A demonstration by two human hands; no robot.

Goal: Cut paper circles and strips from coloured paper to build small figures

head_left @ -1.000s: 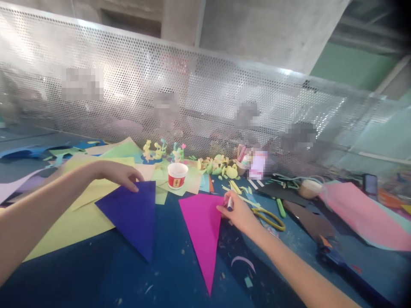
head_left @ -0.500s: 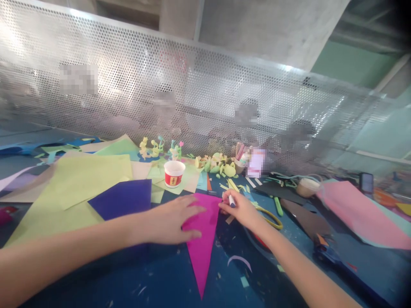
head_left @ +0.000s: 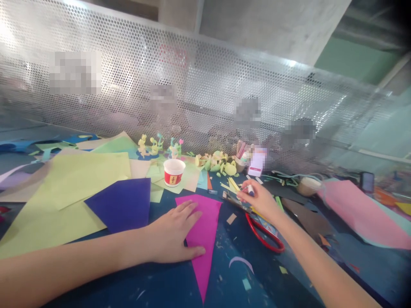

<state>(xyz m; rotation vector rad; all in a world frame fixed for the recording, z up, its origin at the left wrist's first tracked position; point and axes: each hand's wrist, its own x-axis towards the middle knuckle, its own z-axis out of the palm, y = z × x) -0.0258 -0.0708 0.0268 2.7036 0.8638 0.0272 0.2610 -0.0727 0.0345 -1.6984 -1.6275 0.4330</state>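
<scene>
A magenta paper triangle (head_left: pixel 205 222) lies point-down on the blue table. My left hand (head_left: pixel 175 233) rests flat on its left side, fingers spread. A dark purple paper triangle (head_left: pixel 123 205) lies just to the left, over yellow-green sheets (head_left: pixel 77 179). My right hand (head_left: pixel 261 201) is up and to the right of the magenta triangle, closed around a small white and blue stick-like item (head_left: pixel 250 190), hovering over a flat printed strip (head_left: pixel 237 202) and red-handled scissors (head_left: pixel 265 235).
A red and white paper cup (head_left: pixel 174 172) stands behind the triangles, with small clay figures (head_left: pixel 157 146) and yellow scraps (head_left: pixel 218 164) near a perforated metal screen (head_left: pixel 192 94). A pink sheet (head_left: pixel 362 211), dark paper pieces and a phone (head_left: pixel 367 182) lie right. Paper bits litter the table.
My left hand left the purple triangle and now presses flat on the magenta one. My right hand drew away from the magenta triangle's top corner, up and right, still holding the small item.
</scene>
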